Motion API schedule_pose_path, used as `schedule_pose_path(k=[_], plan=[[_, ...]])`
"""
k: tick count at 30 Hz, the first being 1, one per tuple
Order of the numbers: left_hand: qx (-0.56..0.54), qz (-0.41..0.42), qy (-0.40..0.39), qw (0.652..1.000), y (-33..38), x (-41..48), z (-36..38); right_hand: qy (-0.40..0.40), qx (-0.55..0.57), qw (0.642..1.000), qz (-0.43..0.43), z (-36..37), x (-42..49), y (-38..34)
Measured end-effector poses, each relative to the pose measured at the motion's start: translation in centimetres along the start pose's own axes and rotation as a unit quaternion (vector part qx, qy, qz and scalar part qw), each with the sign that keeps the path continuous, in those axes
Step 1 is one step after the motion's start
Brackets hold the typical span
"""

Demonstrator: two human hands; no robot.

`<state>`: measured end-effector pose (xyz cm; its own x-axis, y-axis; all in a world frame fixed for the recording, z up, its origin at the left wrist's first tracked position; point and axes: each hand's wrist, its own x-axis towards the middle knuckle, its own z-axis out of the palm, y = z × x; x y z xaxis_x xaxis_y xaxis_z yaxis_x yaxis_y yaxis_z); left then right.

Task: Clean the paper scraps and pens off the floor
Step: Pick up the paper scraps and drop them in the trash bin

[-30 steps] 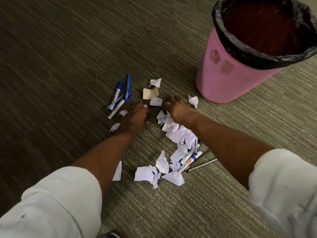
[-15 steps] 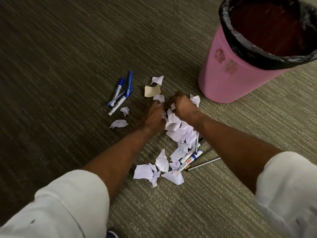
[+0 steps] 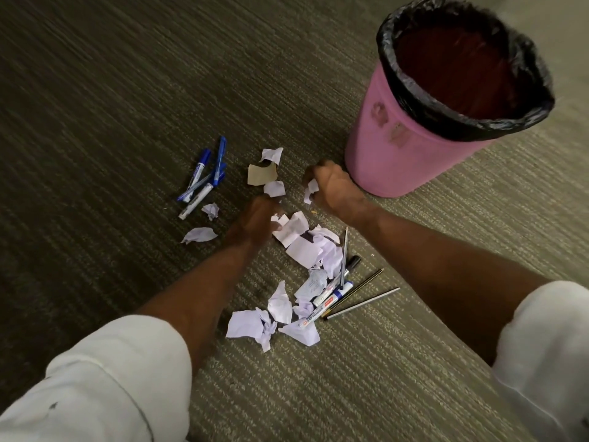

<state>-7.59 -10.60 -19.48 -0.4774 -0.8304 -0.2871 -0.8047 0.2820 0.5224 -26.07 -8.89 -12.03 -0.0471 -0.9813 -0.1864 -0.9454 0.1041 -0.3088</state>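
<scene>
scrap (image 3: 310, 190) in right hand (image 3: 333, 186), just beside bin (image 3: 401, 164)

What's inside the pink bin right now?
The pink bin holds a black liner folded over its rim; the visible inner wall looks dark red and bare. The bottom is hidden behind the near rim.

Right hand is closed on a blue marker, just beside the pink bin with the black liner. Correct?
No. The head view shows the right hand gripping a white paper scrap, not a blue marker; the blue markers lie on the carpet further left. It is beside the pink bin with the black liner.
</scene>
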Motion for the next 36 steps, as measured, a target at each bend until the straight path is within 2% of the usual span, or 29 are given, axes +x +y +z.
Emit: schedule_pose_path(k=[4,11,18,21,24,30,33,36], plan=[[-0.053,-0.035,0.037,0.997,-0.3,0.1,-2.1,0.011,0.005,1.000,-0.009,-2.0,0.1,-0.3],[0.018,-0.023,0.066,0.997,1.2,0.4,-7.4,0.027,0.008,0.999,-0.029,-5.3,-0.1,-1.6],[0.023,-0.009,0.075,0.997,5.8,1.6,-14.8,0.050,-0.016,0.997,-0.062,-11.3,0.7,-3.2],[0.016,0.012,0.092,0.996,8.5,2.7,-18.2,0.068,-0.010,0.995,-0.076,-14.5,1.3,-4.0],[-0.022,0.047,0.135,0.990,11.6,3.3,-21.1,0.120,0.017,0.990,-0.069,-18.3,1.9,-4.0],[-0.087,0.154,0.297,0.938,18.2,3.0,-24.2,0.244,0.065,0.967,-0.022,-24.7,2.1,-1.5],[-0.112,0.182,0.319,0.923,21.5,3.7,-24.5,0.277,0.058,0.959,0.009,-26.7,1.5,1.1],[-0.118,0.198,0.311,0.922,24.4,4.4,-24.1,0.278,0.048,0.958,0.042,-27.8,0.5,3.3]])
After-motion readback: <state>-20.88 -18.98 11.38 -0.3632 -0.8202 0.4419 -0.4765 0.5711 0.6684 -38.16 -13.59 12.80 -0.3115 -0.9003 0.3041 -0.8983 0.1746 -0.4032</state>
